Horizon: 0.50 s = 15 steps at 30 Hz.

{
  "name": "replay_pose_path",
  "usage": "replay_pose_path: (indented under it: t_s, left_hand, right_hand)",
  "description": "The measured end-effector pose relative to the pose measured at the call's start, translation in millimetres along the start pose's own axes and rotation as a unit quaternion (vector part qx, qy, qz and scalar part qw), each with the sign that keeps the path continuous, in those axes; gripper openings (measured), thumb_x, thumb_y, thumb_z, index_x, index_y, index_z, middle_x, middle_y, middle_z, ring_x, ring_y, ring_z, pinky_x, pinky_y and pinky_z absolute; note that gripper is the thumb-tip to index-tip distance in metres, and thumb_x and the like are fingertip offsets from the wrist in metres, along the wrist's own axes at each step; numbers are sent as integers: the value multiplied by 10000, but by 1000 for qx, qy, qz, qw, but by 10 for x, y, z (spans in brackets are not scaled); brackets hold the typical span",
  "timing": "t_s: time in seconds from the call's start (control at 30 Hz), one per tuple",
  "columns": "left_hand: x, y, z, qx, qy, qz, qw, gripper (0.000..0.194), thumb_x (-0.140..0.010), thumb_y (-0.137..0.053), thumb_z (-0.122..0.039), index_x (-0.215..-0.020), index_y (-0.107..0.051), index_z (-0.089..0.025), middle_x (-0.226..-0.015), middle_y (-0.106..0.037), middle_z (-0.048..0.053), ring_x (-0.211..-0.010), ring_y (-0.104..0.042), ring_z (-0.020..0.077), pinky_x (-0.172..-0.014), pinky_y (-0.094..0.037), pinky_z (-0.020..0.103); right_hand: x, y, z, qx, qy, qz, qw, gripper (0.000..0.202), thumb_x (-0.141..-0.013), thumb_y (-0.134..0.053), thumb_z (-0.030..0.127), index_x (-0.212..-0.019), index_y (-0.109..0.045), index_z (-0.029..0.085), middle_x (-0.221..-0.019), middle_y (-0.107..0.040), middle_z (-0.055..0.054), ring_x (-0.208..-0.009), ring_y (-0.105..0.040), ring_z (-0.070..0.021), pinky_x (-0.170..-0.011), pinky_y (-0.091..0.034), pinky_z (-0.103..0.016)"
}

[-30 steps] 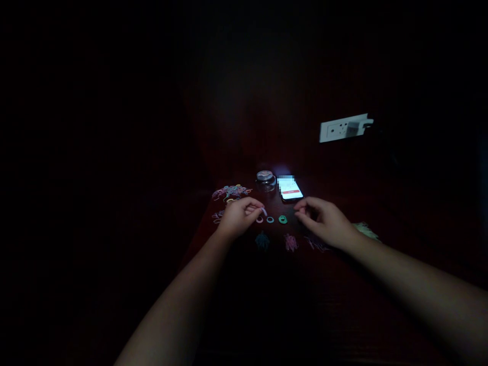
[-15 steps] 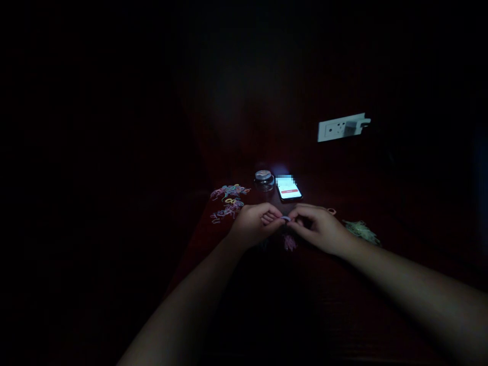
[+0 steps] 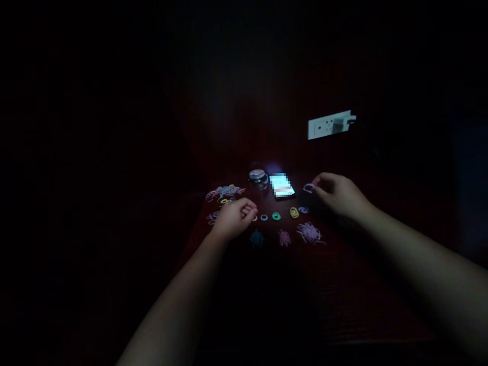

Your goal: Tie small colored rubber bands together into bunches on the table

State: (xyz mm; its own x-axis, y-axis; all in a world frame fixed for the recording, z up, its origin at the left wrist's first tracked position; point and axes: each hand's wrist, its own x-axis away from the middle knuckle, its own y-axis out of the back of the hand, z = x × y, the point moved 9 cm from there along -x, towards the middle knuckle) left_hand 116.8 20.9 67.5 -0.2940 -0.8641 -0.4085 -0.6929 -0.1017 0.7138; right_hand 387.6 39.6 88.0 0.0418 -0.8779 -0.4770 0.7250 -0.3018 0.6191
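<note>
My right hand (image 3: 337, 193) pinches a pale lilac hair tie (image 3: 309, 188) between thumb and fingertips, raised to the right of the phone. My left hand (image 3: 236, 216) is closed with curled fingers, and nothing shows in them. Just under its fingertips lies a pink hair tie (image 3: 255, 218), partly covered. To its right runs a row of thicker hair ties: a light blue one (image 3: 264, 217), green ones (image 3: 276, 216), yellow ones (image 3: 294, 213) and lilac ones (image 3: 304, 210). Nearer me are heaps of thin elastic bands, dark teal (image 3: 257, 237), pink (image 3: 284, 237) and pale lilac (image 3: 310, 233).
Mixed coloured elastics (image 3: 226, 191) lie at the table's left edge, partly behind my left hand. A lidded clear jar (image 3: 258, 180) and a lit phone (image 3: 282, 186) stand at the back. A socket panel (image 3: 330, 125) with a plug is on the wall. The room is dark.
My hands were together at the lilac hair tie and have now parted. The right carried it right and away from me; the left drew back left. The row of ties has come into sight.
</note>
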Motion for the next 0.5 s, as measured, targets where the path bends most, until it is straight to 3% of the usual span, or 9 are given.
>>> replay_pose_path:
  t_s: [0.2, 0.5]
  left_hand:
    - [-7, -34, 31, -8, 0, 12, 1000, 134, -844, -578, -286, -887, -638, -173, -772, -724, 24, -688, -690, 135, -653, -543, 237]
    - [-3, 0, -1, -39, -5, 2, 999, 115, -834, -580, -268, -856, -650, -180, -741, -715, 3, -651, -663, 118, -645, -511, 229]
  right_hand:
    - [27, -299, -95, 98, -5, 112, 989, 150, -818, -554, 245, -845, -700, 223, -827, -726, -38, -740, -661, -189, -666, -476, -293]
    - [62, -531, -97, 191, 17, 159, 968, 221, -837, -537, 296, -882, -733, 205, -887, -743, -81, -823, -680, -219, -760, -492, -316]
